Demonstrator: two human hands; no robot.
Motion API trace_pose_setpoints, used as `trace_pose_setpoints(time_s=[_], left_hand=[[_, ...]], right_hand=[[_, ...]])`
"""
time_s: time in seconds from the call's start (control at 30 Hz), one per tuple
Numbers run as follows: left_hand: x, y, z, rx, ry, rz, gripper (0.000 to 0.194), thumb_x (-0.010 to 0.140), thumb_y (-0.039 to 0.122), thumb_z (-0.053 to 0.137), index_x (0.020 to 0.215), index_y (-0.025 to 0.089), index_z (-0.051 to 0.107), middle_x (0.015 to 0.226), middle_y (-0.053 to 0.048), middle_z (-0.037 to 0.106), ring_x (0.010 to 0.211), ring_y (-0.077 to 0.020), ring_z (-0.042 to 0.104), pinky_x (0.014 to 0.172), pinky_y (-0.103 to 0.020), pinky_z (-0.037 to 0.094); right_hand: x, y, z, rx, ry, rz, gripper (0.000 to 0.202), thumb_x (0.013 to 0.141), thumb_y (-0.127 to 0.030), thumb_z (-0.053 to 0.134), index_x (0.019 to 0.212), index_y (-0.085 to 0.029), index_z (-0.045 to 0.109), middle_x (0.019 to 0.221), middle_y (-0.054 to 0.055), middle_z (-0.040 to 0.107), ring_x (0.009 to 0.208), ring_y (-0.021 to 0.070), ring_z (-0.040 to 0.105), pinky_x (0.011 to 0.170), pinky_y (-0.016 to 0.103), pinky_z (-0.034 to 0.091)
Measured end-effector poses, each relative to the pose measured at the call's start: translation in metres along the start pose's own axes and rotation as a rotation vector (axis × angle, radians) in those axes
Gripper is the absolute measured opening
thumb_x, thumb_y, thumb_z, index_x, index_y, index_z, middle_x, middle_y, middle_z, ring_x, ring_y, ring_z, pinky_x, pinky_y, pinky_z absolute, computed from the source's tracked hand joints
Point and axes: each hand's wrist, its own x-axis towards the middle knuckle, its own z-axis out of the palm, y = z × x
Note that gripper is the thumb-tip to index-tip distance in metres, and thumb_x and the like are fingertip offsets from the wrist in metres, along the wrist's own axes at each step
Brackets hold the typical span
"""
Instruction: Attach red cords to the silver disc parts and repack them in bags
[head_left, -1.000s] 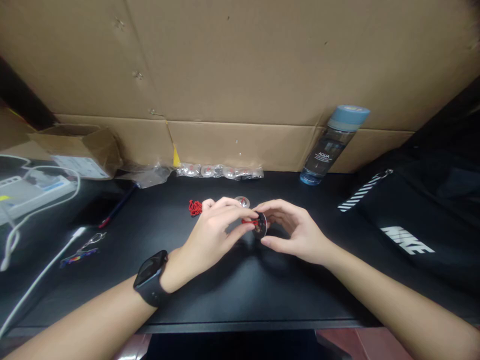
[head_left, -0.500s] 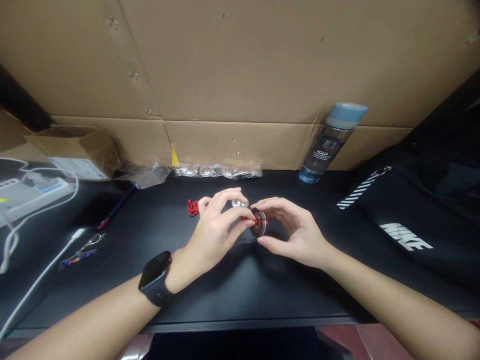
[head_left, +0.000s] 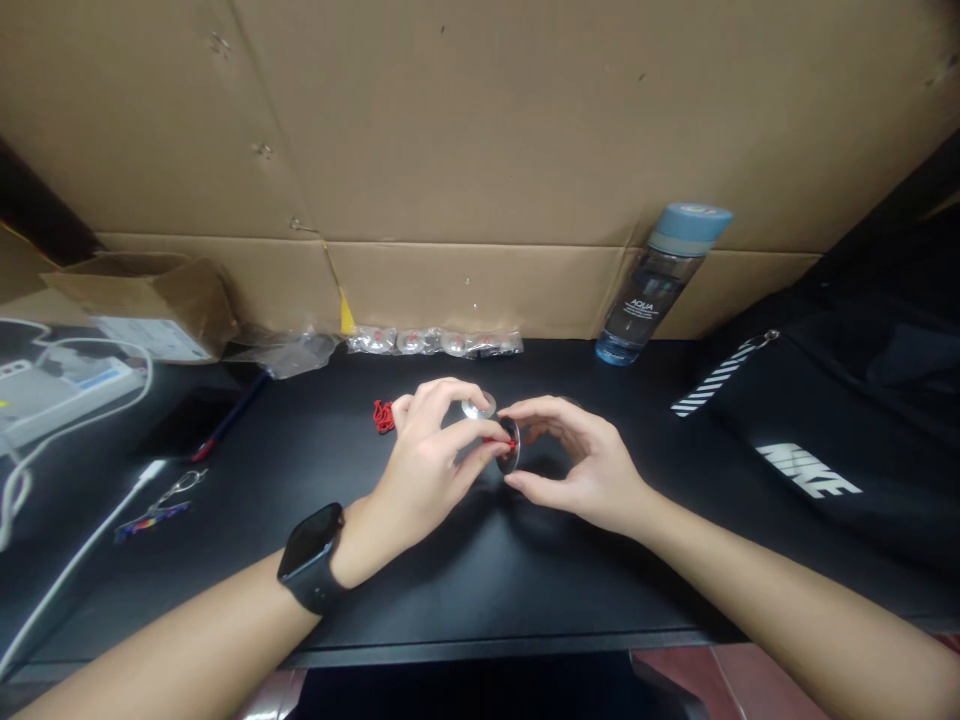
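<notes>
My left hand (head_left: 431,450), with a black smartwatch (head_left: 311,555) on the wrist, pinches a bit of red cord (head_left: 504,442) between thumb and finger. The cord meets the middle of a small shiny metal disc (head_left: 511,458), cymbal-like in shape and tilted on edge. My right hand (head_left: 589,460) curves around that disc, thumb and fingertips at its rim. A second silver disc (head_left: 478,407) shows just beyond my left fingers; whether they touch it I cannot tell. Left of the hand lies a small bundle of red cord (head_left: 383,416) on the black tabletop (head_left: 315,430).
Plastic-wrapped silver discs (head_left: 411,342) line the cardboard wall (head_left: 487,150). A blue-capped bottle (head_left: 645,290) leans at the back right, near a black bag (head_left: 825,440). Leftward are an opened carton (head_left: 150,290), clear plastic (head_left: 289,352), a power strip (head_left: 82,385), cables and a keychain (head_left: 161,510).
The disc between my hands has turned slightly more edge-on and shifted a little left, my right fingertips moving with it. My left hand keeps its pinch on the cord.
</notes>
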Motion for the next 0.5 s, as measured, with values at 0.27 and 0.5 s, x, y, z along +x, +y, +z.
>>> trace_pose_setpoints(time_s=[0.27,0.5], left_hand=[[0.0007,0.0018,0.0006,0.039,0.010,0.008,0.009,0.097,0.021,0.071,0.092,0.026,0.077,0.107,-0.005,0.070,0.112,-0.0250,0.059,0.088,-0.042,0.031],[0.0008,0.0003,0.0023,0.024,0.000,0.010,0.013,0.097,0.017,0.069,0.087,0.024,0.075,0.101,-0.004,0.072,0.110,-0.0246,0.060,0.086,-0.042,0.033]], right_hand=[[-0.0005,0.0034,0.0004,-0.221,0.046,-0.093,0.052,0.077,-0.026,0.091,0.126,-0.027,0.072,0.109,0.004,0.077,0.089,0.0196,0.071,0.083,0.034,0.060],[0.0024,0.0016,0.0009,-0.262,0.040,-0.186,0.051,0.079,-0.023,0.090,0.127,-0.026,0.072,0.114,0.005,0.078,0.094,0.0197,0.073,0.088,0.033,0.060]])
